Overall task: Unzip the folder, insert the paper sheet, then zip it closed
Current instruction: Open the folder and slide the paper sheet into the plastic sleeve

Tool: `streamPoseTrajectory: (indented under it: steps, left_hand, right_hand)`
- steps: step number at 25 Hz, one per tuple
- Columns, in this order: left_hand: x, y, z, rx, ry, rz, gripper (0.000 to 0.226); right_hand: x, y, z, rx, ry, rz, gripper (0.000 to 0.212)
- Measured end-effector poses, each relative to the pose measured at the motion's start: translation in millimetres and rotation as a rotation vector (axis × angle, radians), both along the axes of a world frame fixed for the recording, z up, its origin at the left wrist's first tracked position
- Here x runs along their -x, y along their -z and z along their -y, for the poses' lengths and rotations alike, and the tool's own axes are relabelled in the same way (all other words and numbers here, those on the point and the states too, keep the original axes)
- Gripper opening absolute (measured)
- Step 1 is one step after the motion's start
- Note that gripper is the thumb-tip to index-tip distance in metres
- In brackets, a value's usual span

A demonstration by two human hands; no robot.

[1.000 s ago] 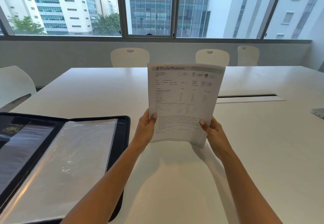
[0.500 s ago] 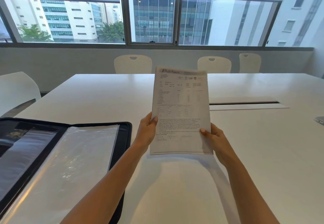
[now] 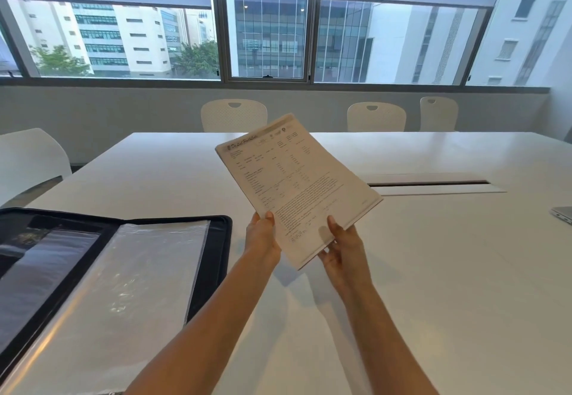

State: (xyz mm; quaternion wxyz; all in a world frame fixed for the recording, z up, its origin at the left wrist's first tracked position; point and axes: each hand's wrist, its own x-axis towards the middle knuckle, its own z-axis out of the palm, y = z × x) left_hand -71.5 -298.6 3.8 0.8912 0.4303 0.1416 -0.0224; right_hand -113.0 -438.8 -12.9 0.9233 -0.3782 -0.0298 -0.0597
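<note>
Fingers of the left hand (image 3: 262,240) and right hand (image 3: 342,244) pinch the paper sheet (image 3: 297,184) at its lower corners, holding it tilted above the tabletop (image 3: 433,271). The folder (image 3: 221,240) lies open at the tabletop's near left edge. The person should probably keep the sheet flat and slide a corner into the plastic sleeve (image 3: 130,286) first.
</note>
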Motion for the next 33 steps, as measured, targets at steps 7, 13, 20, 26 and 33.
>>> streamPoseTrajectory:
  steps: [7,13,20,26,33]
  left_hand:
    - [9.1,2.5,1.3,-0.027,-0.116,0.051,0.024]
    - [9.7,4.1,-4.7,0.005,-0.081,0.01,0.023]
    - [-3.9,4.5,-39.6,-0.403,-0.155,0.085,0.018]
    - [-12.7,49.5,-87.1,-1.863,-0.083,-0.033,0.073]
    - [-12.5,83.4,-92.5,-2.041,0.131,-0.082,0.064]
  right_hand:
    - [-9.2,1.0,-37.4,0.075,0.111,-0.092,0.027]
    - [-17.8,2.7,-29.1,0.165,0.133,-0.155,0.027]
    - [-24.2,9.8,-10.0,0.121,0.142,-0.221,0.025]
    - [-28.9,16.6,8.4,0.046,0.149,-0.245,0.026]
    - [-31.0,29.4,5.9,0.043,0.176,-0.298,0.025]
